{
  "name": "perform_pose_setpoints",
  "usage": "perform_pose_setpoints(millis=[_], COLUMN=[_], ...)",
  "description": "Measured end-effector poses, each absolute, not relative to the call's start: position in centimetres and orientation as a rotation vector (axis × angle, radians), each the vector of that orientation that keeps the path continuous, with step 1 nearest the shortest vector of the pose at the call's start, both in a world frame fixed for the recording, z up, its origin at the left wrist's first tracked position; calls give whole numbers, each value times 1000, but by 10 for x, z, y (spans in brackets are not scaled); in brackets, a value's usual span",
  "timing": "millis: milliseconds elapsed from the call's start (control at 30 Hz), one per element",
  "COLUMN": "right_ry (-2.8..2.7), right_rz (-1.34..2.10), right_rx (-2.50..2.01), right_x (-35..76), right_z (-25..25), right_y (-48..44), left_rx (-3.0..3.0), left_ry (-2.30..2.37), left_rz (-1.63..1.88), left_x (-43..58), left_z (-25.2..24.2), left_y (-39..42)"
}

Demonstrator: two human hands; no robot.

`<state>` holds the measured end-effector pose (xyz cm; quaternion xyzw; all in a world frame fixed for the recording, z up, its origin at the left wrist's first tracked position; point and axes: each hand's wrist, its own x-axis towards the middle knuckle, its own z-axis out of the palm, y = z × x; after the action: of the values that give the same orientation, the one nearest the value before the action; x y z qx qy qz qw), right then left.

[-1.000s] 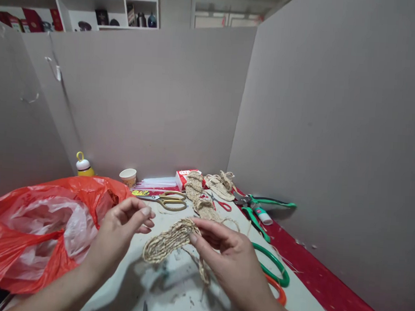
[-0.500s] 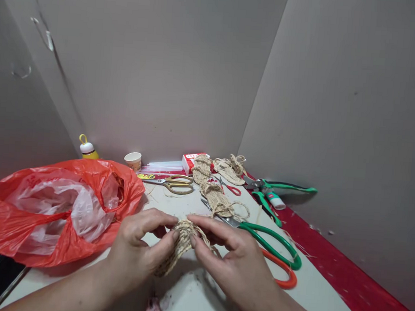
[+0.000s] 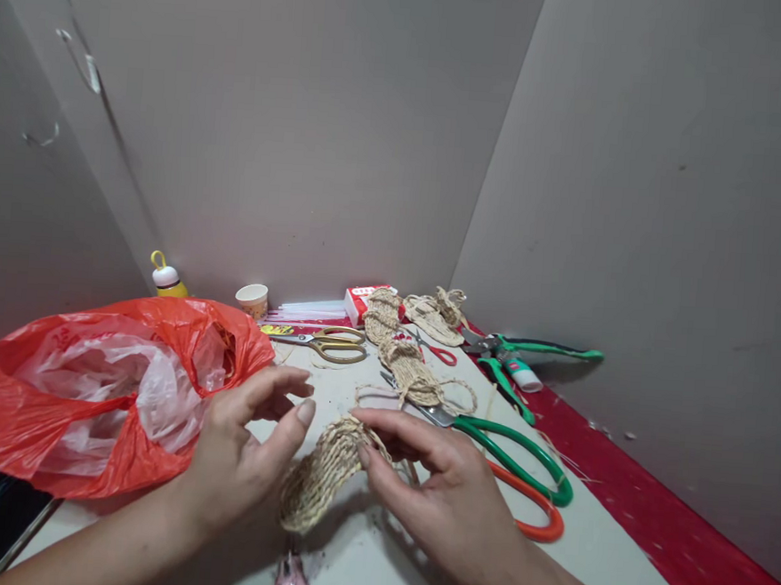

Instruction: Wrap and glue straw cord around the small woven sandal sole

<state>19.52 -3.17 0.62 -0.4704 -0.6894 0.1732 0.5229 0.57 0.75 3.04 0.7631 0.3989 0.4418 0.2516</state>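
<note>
A curved strip of woven straw [image 3: 326, 468] hangs above the white board, its far end pinched between the thumb and fingers of my right hand [image 3: 447, 488]. My left hand [image 3: 246, 443] is off to the strip's left, thumb and fingers apart, holding nothing. Just behind and right of my right hand lie large scissors with a green and an orange handle [image 3: 519, 449]. Beyond the hands rests another woven straw piece [image 3: 412, 372], with a loose cord loop at its near end. Below the strip, near the front, is a pink object [image 3: 293, 580], partly cut off by the frame.
An orange-red plastic bag [image 3: 122, 398] with a clear bag inside stands at left. Gold-handled scissors [image 3: 337, 345], a paper cup [image 3: 252, 301], a red-and-white box [image 3: 357, 304], small red scissors [image 3: 441, 354] and green-handled pliers [image 3: 513, 347] lie at the back. Grey panels rise behind and right.
My left hand has let go of the woven straw strip and moved left, its fingers opening. My right hand keeps its pinch, and more of the strip shows.
</note>
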Motion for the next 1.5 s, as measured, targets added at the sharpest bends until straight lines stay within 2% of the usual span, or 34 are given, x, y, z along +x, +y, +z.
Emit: perform_pose_setpoints(millis=[200, 700, 800, 1033, 1333, 1500], right_ry=[-1691, -1619, -1655, -1902, -2112, -2049], right_rz=[612, 820, 719, 33, -177, -114], right_rx=[-1066, -964, -924, -867, -677, -717], right_x=[195, 198, 200, 211, 224, 220], right_z=[8, 3, 3, -5, 0, -2], right_y=[-33, -35, -35, -34, -27, -31], left_rx=[1694, 1534, 1474, 1289, 1164, 1270], left_ry=[939, 893, 894, 803, 748, 810], left_rz=[842, 918, 913, 846, 790, 864], left_x=[16, 15, 17, 16, 13, 12], left_z=[34, 26, 29, 33, 30, 28], left_y=[4, 1, -1, 0, 3, 2])
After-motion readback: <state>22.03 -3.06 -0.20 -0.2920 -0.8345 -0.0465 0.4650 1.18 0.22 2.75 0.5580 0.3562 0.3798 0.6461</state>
